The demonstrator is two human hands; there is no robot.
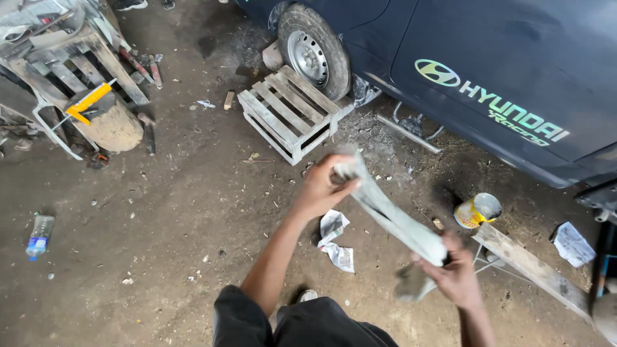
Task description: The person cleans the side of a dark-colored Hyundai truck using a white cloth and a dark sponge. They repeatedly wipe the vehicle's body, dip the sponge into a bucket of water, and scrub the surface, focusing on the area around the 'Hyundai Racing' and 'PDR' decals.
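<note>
Paper [392, 215], seemingly folded newspaper, is clasped at each end by left hand [319, 189] and right hand [454, 275]; firm, even tension prevents tearing above the dirt floor [160, 212].

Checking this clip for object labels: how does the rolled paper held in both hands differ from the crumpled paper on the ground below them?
The rolled paper is twisted into a long bundle, gripped by the left hand and right hand; the crumpled paper lies loose and partly flattened on the dirt floor, untouched. The rolled paper is longer and held above the floor. Both look like pale printed newsprint.
</note>
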